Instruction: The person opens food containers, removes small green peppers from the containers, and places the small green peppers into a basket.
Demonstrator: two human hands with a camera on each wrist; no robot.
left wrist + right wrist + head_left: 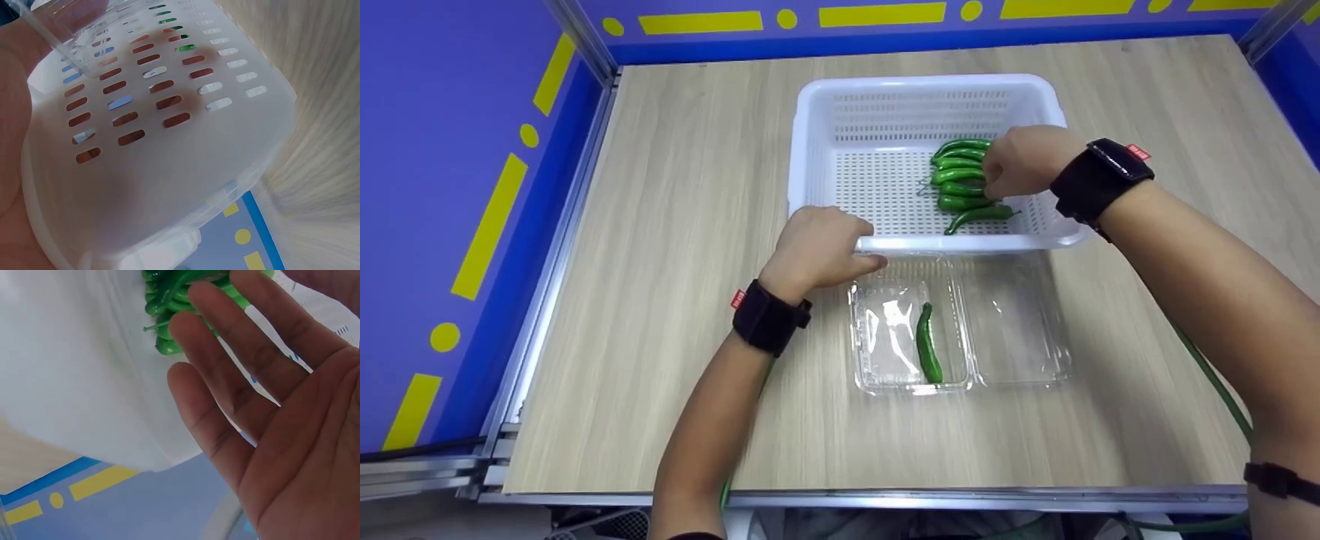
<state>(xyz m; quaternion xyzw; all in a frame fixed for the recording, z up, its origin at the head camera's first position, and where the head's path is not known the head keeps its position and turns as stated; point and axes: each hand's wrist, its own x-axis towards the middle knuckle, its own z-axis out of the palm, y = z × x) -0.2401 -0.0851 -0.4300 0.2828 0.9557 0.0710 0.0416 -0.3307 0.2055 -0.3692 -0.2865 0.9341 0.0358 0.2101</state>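
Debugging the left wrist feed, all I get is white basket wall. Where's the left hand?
Observer: Left hand grips the basket's near rim, by the left corner.
Operator: Right hand?
Observer: Right hand is inside the basket, on a pile of green peppers; the wrist view shows its fingers straight.
Operator: Anything outside the basket?
Observer: An open clear clamshell just in front of it, one pepper in its left half.
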